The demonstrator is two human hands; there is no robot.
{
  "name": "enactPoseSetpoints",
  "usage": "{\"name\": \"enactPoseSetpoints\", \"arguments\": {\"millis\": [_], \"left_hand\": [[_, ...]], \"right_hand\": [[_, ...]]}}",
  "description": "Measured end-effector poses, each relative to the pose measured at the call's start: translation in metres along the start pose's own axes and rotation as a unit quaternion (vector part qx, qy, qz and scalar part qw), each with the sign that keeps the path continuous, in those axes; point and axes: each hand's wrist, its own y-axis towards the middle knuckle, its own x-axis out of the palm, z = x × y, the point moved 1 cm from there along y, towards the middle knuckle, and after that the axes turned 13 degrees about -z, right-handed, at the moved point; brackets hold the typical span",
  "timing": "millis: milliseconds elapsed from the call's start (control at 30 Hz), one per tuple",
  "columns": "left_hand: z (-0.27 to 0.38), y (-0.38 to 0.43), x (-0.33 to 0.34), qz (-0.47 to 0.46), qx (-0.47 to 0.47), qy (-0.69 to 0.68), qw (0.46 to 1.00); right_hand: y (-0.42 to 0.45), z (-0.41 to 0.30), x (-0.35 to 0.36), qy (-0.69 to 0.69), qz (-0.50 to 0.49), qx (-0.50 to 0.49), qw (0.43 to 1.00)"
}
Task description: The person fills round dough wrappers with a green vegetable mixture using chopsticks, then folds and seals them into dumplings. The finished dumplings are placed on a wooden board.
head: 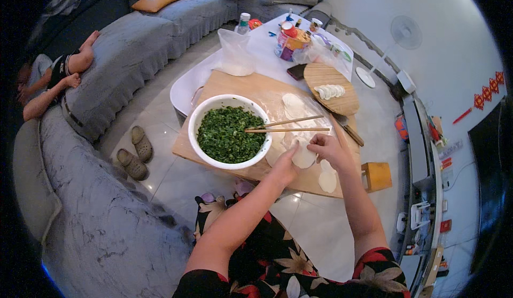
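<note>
Between my hands is a round, thin dough wrapper (303,156). My left hand (287,165) grips its left edge, and the fingers of my right hand (325,149) pinch its upper right edge. To the left stands a white bowl (195,147) of chopped green filling (229,135), with a pair of wooden chopsticks (296,130) resting in it and sticking out to the right. More wrappers (328,181) lie on the floured wooden board (224,82), below my right hand and beyond the chopsticks. A round wooden board (334,73) at the back right holds a row of folded dumplings (330,92).
A knife (352,134) lies right of my right hand. Behind the board are a plastic bag (237,55), a dark phone (297,71) and a colourful tub (286,47). A wooden stool (376,176) stands at right. Another person's legs (80,61) rest on the grey sofa (120,37).
</note>
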Motion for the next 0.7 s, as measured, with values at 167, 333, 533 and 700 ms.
{"name": "enactPoseSetpoints", "arguments": {"millis": [167,333,533,700], "left_hand": [[0.011,-0.017,0.012,0.151,-0.037,0.250,0.956],[0.021,-0.028,0.003,0.153,-0.047,0.334,0.929],[0.033,-0.041,-0.004,0.120,-0.063,0.351,0.926],[0.039,-0.051,0.006,0.089,-0.062,0.316,0.943]], "right_hand": [[0.010,-0.001,0.014,-0.022,0.061,-0.098,0.993],[0.040,-0.013,0.029,0.245,-0.009,-0.187,0.951],[0.062,-0.066,0.054,0.210,0.010,-0.239,0.948],[0.069,-0.090,0.064,0.027,0.077,-0.169,0.982]]}}
